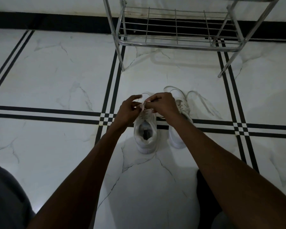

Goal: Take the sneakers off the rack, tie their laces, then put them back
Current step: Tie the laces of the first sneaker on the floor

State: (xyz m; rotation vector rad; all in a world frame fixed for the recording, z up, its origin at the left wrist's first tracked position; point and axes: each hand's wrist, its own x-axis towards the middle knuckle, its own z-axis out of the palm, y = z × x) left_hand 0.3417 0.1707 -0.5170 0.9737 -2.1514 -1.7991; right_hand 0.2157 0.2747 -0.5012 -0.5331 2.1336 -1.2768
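Note:
Two white sneakers stand side by side on the tiled floor, heels toward me. Over the left sneaker (145, 138), my left hand (130, 109) and my right hand (162, 104) pinch its white laces (144, 105) between the fingertips, the hands almost touching. The right sneaker (180, 113) is partly hidden behind my right forearm; its laces (196, 100) lie loose in loops on the floor beyond it. The metal shoe rack (177, 45) stands just behind the sneakers, its lower shelf bare.
White marble-look floor tiles with black double stripes (109, 90) spread all around. A white wall with a black skirting band (56, 22) runs behind the rack. My knees in dark cloth (5, 195) show at the bottom corners.

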